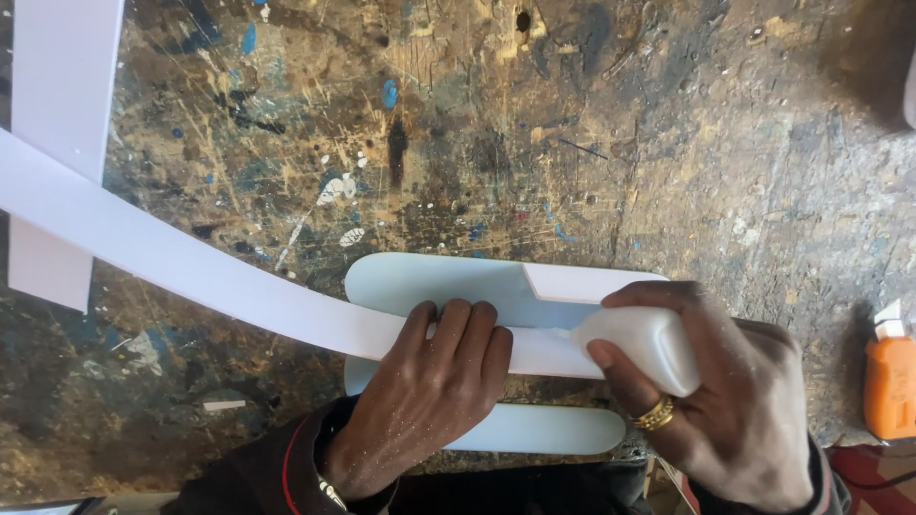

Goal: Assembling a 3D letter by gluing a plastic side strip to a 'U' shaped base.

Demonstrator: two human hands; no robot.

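Observation:
My left hand (429, 391) presses a long white strip (191, 267) down onto a pale blue rounded panel (448, 281) lying on the paint-stained workbench. The strip curves away to the upper left. My right hand (725, 401), with a gold ring on one finger, grips a small white plastic squeeze bottle (644, 345). The bottle's nozzle points left at the strip, just right of my left fingers. A second rounded pale blue piece (553, 429) shows below my left hand.
A white board (62, 95) lies at the far left under the strip. An orange bottle with a white cap (889, 381) stands at the right edge. The wooden bench top (572, 124) is scratched and spattered with paint.

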